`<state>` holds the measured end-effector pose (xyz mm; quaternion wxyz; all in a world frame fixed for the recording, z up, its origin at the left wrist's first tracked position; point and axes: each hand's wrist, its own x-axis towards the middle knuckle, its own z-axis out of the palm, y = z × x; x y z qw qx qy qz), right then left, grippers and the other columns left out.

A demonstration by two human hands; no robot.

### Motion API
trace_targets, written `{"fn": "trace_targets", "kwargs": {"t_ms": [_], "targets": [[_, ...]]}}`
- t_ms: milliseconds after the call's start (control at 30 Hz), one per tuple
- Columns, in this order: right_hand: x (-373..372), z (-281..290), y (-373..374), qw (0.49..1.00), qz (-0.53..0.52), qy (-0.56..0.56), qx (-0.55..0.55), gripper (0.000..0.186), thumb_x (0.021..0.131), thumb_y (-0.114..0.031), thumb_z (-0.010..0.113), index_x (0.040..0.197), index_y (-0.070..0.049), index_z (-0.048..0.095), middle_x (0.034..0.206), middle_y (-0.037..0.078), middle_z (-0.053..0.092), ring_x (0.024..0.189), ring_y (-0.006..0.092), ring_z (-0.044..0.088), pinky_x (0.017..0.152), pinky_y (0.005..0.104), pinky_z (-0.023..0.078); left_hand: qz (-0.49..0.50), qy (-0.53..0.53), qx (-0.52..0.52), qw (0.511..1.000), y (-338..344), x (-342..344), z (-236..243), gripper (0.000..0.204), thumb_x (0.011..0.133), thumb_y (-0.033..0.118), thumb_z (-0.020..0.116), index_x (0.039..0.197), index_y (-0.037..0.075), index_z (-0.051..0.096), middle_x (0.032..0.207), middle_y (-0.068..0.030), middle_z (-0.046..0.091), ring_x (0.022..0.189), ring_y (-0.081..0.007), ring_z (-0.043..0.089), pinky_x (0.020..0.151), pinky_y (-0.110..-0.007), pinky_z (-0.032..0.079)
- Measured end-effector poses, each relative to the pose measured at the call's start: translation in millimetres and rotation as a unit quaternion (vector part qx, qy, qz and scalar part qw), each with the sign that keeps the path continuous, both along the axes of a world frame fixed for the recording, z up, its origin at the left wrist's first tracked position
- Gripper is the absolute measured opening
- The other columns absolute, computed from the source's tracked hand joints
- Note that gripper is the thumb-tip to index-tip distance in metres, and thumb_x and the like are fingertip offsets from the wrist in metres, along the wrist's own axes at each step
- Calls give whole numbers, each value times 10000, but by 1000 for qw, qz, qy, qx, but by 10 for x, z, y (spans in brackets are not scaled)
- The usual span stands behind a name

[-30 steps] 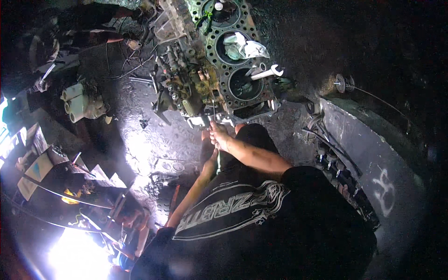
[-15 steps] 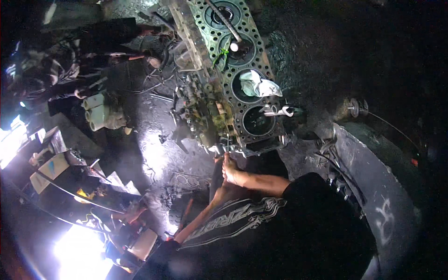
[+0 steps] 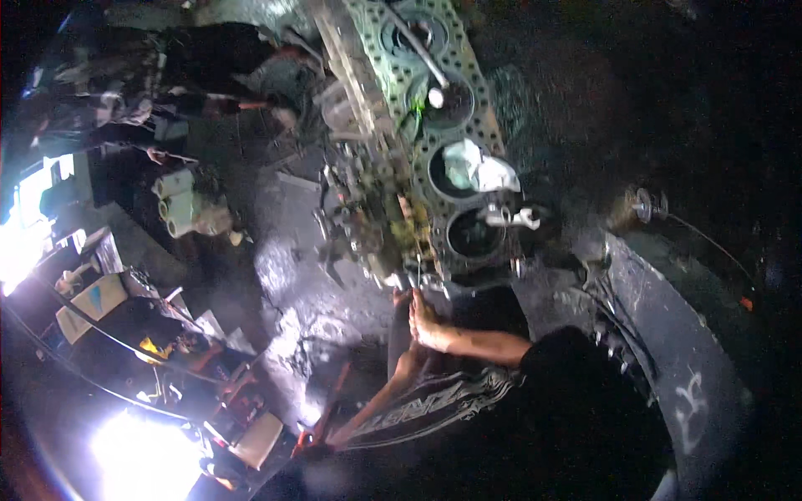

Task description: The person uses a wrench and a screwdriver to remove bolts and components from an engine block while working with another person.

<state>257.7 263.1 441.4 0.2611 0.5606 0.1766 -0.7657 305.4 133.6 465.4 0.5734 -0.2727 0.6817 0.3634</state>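
Both hands are together at the near end of a large engine block (image 3: 493,113). My right hand (image 3: 424,324) is closed around a tool with a thin metal shaft (image 3: 418,277), which points up at the block's end; its handle is hidden. My left hand (image 3: 406,361) is partly covered by the right. Its fingertips show beside the shaft, bent inward, and what they grip is hidden. To the left of the cylinder bores is a dirty mechanical assembly (image 3: 380,200) with yellowish patches. A spanner (image 3: 514,219) lies over the nearest bore, and a white rag (image 3: 480,167) in the bore beyond.
A long bar (image 3: 413,46) and a green clip-like thing (image 3: 415,108) lie on the far bores. Another person (image 3: 125,83) is at the upper left. A curved grey panel (image 3: 668,326) stands right, near a spool-like thing (image 3: 647,204). Boxes and bright lights fill the lower left.
The view has shifted, so the block and hands sit slightly lower and to the right. My hands stay at the block's end. The right fingers look straighter along the shaft.
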Motion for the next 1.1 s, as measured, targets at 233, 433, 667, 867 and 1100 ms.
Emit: {"fn": "trace_targets", "kwargs": {"t_ms": [233,433,667,867,1100], "targets": [[-250,160,36,990,91,16,-111,715,894,-765,243,714,-144,547,403,-16,353,302,145,326,298,316,280,-115,86,34,989,3,-809,-42,650,965,585,400,1067,-2,661,688,-122,561,659,-213,543,619,-405,447],[-1598,528,717,974,9,182,133,623,918,-636,419,1281,-131,462,833,74,539,603,191,571,476,348,501,-110,115,25,987,203,-1593,258,634,968,571,407,1058,-2,663,680,-119,555,657,-214,543,615,-405,448],[-759,-196,1052,972,97,167,134,280,971,-377,517,1023,-103,546,741,21,616,642,127,628,567,272,521,-244,135,33,960,-34,-1178,-54,501,951,470,524,1123,19,659,742,-127,615,692,-234,591,659,-419,481],[-189,-953,933,892,148,260,340,137,903,-183,605,961,-77,541,720,43,589,615,168,606,539,315,473,-152,163,-38,974,-273,-1062,204,459,923,438,577,1090,18,653,840,-207,675,744,-304,640,698,-435,477],[-857,-227,1020,566,465,395,555,178,849,-146,631,970,-61,531,906,128,633,691,286,633,587,392,520,-73,212,-139,965,-694,-693,387,456,903,429,604,983,-16,666,762,-157,668,701,-225,612,667,-392,475]]}}
